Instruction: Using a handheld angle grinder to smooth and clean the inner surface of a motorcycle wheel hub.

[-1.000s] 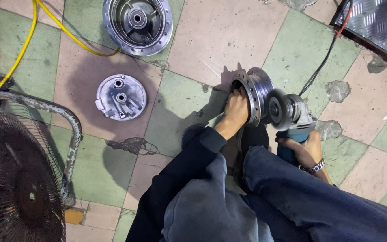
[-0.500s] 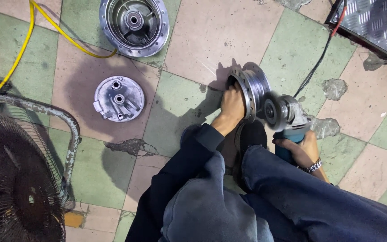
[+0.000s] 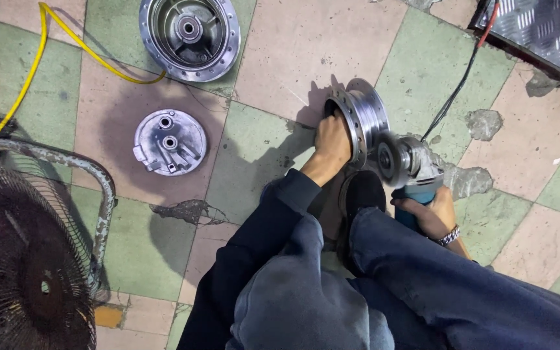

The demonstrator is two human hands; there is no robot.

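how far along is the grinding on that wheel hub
Mid-way, by the look of it. In hand: the left hand steadies the wheel hub on edge on the tiled floor, while the right hand holds the angle grinder, its wheel at the hub's flange. Another hub and a round cover plate lie apart, untouched. How much of the hub is finished cannot be told.

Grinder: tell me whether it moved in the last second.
Yes, slightly: the grinder in the right hand has edged left, away from the grey floor patch and closer to the wheel hub that the left hand holds.
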